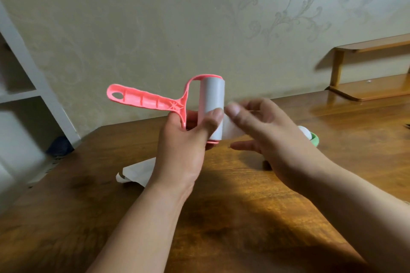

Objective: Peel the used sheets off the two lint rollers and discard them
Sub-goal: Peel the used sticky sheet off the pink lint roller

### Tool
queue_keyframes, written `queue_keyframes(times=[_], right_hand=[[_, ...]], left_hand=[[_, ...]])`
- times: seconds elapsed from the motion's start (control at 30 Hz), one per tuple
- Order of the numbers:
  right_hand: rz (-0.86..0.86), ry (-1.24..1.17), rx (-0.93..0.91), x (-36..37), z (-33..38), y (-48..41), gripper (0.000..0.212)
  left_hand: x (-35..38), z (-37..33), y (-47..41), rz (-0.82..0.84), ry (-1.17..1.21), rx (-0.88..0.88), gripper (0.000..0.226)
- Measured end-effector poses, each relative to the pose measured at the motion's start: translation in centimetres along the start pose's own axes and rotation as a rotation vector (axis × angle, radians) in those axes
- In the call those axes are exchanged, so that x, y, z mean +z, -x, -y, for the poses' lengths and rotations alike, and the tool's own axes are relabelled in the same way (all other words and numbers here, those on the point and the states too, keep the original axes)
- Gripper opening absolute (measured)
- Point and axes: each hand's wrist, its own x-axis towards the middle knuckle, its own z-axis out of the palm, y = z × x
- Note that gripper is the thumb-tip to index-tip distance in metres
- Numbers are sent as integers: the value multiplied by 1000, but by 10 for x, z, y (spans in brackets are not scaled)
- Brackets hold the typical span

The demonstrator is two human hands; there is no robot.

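Clamped in curled left grip (pixel 184 146) above the desk (pixel 244 217), thumb steadying the roll: pink lint roller (pixel 213 97). Apparently pinched in blurred right grip (pixel 266 131), drawn sideways to peel: used sheet (pixel 233 132).

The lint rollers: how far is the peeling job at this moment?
Done, it seems: one loose sheet lies on the table. In hand: the left hand grips the pink roller while the right hand pinches its part-peeled outer sheet. Left: the green roller behind, and discarding the sheets.

text: none readable | labels: none | numbers: none
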Motion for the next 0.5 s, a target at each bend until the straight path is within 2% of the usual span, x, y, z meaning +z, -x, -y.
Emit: queue_keyframes(times=[0.07, 0.17, 0.3, 0.4, 0.5], right_hand=[[52, 111, -4, 0, -1, 1, 55], [65, 18, -18, -5, 1, 0, 33], [-6, 47, -66, -3, 2, 1, 27], [-63, 236, -150, -1, 1, 2, 22], [-39, 149, -161, -2, 2, 2, 23]], left_hand=[[1, 0, 1, 32, -31, 30, 51], [-1, -2, 1, 84, 145, -66, 55], [1, -2, 0, 161, 298, -174, 50], [4, -2, 2, 212, 303, -175, 63], [4, 1, 3, 204, 306, -144, 71]])
